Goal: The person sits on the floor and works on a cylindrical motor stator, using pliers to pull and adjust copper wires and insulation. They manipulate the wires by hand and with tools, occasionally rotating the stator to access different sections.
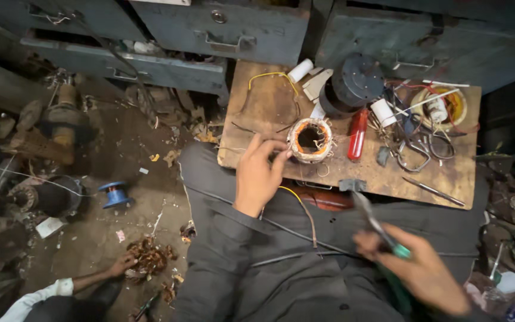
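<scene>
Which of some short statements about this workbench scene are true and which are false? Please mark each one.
1. The left hand touches the round wound coil on the wooden board. True.
2. The right hand is empty. False: it grips a green-handled tool whose head points toward the board.
3. A red cylinder-shaped thing lies to the right of the coil. True.
4. The blue spool stands on the board. False: it lies on the dirty floor at the left.
5. Another person's hand reaches into a pile of copper-coloured wire on the floor. True.
</scene>
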